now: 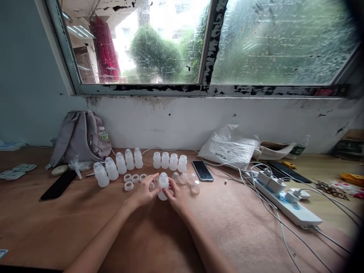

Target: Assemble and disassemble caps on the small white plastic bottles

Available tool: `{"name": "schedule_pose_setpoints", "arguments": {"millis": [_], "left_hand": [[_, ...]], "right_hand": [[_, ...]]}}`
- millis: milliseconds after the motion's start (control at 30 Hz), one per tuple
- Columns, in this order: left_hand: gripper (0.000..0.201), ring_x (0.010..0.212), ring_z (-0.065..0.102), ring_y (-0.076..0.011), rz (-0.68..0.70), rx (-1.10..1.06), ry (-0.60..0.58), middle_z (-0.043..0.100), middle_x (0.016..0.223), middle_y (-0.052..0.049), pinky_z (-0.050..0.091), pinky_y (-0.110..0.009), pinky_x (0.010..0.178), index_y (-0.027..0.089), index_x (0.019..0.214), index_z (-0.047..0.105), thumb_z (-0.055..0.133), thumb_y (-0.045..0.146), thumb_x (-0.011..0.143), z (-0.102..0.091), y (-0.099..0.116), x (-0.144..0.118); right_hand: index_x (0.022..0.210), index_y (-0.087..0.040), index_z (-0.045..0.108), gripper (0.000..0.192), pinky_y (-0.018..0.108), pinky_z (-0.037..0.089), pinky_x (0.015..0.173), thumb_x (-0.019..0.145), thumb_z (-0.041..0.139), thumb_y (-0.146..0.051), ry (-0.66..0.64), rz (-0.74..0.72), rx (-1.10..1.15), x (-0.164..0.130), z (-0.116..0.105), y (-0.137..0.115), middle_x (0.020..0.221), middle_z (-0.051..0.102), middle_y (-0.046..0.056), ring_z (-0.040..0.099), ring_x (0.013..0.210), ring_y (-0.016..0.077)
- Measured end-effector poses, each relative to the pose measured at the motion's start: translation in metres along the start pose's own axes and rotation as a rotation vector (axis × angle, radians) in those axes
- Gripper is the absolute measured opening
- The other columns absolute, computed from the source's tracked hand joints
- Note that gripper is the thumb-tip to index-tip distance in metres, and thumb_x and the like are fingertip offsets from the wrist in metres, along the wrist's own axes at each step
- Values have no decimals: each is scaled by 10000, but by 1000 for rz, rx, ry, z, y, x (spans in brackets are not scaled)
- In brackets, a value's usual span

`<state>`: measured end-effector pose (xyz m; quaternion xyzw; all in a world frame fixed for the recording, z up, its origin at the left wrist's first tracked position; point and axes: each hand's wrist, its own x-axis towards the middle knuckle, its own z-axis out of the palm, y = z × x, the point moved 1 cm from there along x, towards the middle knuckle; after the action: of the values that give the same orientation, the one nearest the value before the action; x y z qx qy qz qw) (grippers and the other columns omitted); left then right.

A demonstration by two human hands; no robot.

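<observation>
A small translucent white plastic bottle (163, 184) with a domed cap stands on the brown table (227, 227), held between both hands. My left hand (144, 192) grips its left side and my right hand (175, 195) its right side and base. Behind on the left stands a row of several capped bottles (119, 165). Several uncapped bottles (170, 161) stand in a row further right. White rings (133, 179) lie left of my hands, and clear domed caps (187, 179) lie to the right.
A grey backpack (79, 136) leans on the wall at back left, with a black phone (58, 185) before it. Another phone (202, 170) lies right of the bottles. A plastic bag (227, 146), a white power strip (287, 201) and trailing cables fill the right side.
</observation>
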<state>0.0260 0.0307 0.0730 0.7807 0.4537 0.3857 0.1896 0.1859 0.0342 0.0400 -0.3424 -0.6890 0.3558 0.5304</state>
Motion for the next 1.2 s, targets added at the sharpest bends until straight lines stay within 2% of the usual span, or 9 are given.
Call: {"name": "schedule_pose_setpoints", "arguments": {"millis": [100,300,400,533,633,733,900,1033,1200], "left_hand": [[463,874,556,-175,20,83,75,547,1097,-56,468,-328,764,243,1190,441,533,378,757,-16,14,15],[259,779,569,-177,113,299,-132,630,811,-19,450,-276,687,228,918,615,547,399,735,-29,30,42],[265,770,569,-179,109,388,-126,640,800,-18,434,-279,706,220,896,621,541,413,733,-49,26,60],[313,798,573,-188,-1,500,-55,643,859,-23,422,-285,726,220,934,610,515,442,735,-87,9,96],[345,835,577,-190,-67,559,-91,642,912,-28,420,-263,717,219,976,591,493,452,740,-104,-6,124],[379,896,571,-200,-129,647,-147,637,981,-39,415,-255,727,213,1016,571,449,462,759,-104,-23,145],[380,918,568,-233,-193,709,-206,643,984,-56,386,-320,812,205,999,576,478,457,732,-89,-52,165],[392,939,559,-262,-244,744,-238,637,1000,-84,368,-376,836,193,1015,569,466,451,738,-82,-71,169],[398,969,541,-276,-239,772,-256,618,1041,-91,347,-411,852,200,1085,527,413,425,777,-79,-81,163]], "right_hand": [[1101,-267,498,317,364,463,805,786,504,-303,13,-19,17,1,1,-1,1059,596,29,560,952,208],[1198,-274,412,421,354,479,777,791,514,-307,-23,10,66,-3,4,9,1042,601,45,579,918,195],[1234,-252,364,474,342,492,750,792,515,-335,7,85,81,-3,4,20,1068,571,80,582,902,191],[1206,-245,377,432,344,484,755,805,489,-358,93,117,43,1,5,29,1038,556,84,573,887,184],[1191,-242,388,409,342,489,740,812,474,-367,100,150,43,3,5,30,1024,556,84,573,866,182],[1183,-236,403,404,341,489,738,809,477,-368,95,167,35,4,4,29,1026,559,86,574,853,181],[1187,-219,405,406,326,477,751,813,472,-361,68,189,12,5,4,29,1033,553,83,570,838,165],[1148,-201,441,375,299,471,726,811,471,-364,59,195,-14,6,4,27,1014,555,81,565,811,156],[996,-195,549,256,267,453,693,826,443,-354,16,179,-56,7,5,23,929,591,54,560,808,158]]}}
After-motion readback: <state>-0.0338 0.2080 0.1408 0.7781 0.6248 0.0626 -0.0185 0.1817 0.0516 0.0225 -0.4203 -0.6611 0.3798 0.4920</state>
